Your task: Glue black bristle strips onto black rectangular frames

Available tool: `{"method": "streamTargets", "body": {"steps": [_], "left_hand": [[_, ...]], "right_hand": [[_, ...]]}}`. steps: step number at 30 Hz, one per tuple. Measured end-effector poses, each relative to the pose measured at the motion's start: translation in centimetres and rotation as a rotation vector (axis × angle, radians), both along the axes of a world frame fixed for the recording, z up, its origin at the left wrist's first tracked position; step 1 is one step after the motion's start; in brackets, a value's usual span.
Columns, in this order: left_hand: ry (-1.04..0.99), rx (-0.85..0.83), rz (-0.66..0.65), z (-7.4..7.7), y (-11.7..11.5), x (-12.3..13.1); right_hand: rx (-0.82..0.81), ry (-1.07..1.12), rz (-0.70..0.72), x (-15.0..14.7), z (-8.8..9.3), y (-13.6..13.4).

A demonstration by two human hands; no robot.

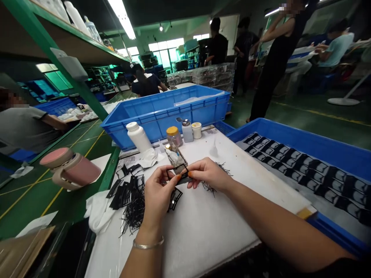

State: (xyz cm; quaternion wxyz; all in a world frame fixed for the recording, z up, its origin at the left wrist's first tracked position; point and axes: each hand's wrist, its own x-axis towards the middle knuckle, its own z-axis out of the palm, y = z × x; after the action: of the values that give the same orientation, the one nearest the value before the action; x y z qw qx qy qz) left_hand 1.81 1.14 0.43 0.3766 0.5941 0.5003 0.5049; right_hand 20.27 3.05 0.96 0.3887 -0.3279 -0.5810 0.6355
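Between my two hands, above the middle of the white work surface [199,227], is a small black frame [183,174]. My left hand [160,188] pinches its left side between thumb and fingers. The fingertips of my right hand [207,173] close on its right side. Black frame pieces [117,195] lie in a pile to the left, beside a heap of thin black strips [135,210]. Another black piece [174,199] rests just under my left hand. More thin strips [210,188] lie below and behind my right hand.
Behind the hands stand a white bottle [139,137], a yellow-lidded jar [174,136] and a pump bottle [187,131]. A large blue crate [165,116] is beyond them. At right, a blue tray [304,143] holds rows of black parts. A pink flask [78,170] lies left. Several people are around.
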Motion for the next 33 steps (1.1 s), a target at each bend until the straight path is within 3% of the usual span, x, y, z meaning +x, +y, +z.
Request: {"method": "streamTargets", "body": {"steps": [10,19,22,25,27,29,33], "left_hand": [[-0.008,0.057,0.018,0.4,-0.6,0.3],[-0.003,0.139,-0.021,-0.3,0.0,-0.1],[0.033,0.212,0.067,1.0,-0.1,-2.1],[0.053,0.300,0.266,3.0,-1.2,-5.3],[0.235,0.294,0.333,3.9,-2.4,-7.5],[0.517,0.184,0.295,4.1,-3.6,-9.0],[0.941,-0.063,0.173,2.2,-5.1,-9.7]], "right_hand": [[0.064,-0.095,-0.082,-0.3,-0.1,-0.3],[0.060,-0.128,-0.129,-0.3,-0.9,0.0],[0.034,-0.108,-0.165,-0.4,-1.5,0.2],[-0.019,-0.096,-0.188,-0.4,-1.9,0.6],[-0.030,-0.091,-0.185,-0.5,-2.1,0.7],[-0.024,-0.101,-0.163,-0.7,-2.1,0.7],[0.000,-0.156,-0.092,-1.2,-1.7,0.0]]}}
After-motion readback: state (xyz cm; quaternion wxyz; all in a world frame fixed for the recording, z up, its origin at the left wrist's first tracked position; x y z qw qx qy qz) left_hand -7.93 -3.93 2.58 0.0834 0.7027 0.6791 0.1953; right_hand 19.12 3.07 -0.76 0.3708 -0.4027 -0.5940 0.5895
